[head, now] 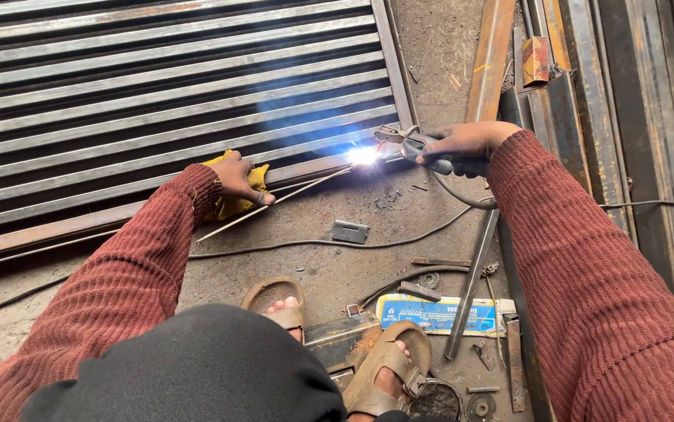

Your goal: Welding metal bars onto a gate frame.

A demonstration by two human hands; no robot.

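Two hands — right (pixel 462 148) gripping electrode holder (pixel 419 147), arc (pixel 363 156)

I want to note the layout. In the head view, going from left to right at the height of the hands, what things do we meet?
Left hand on a yellow cloth → thin rods → bright weld spark → right hand gripping the electrode holder → rusty steel bars.

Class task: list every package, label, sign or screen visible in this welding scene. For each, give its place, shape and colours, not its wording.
Flat rectangular blue and white carton: lies on the ground by the sandalled feet, yellowish at one end.
Small red and yellow box: sits on the rusty steel bars at upper right.
No signs or screens in view.
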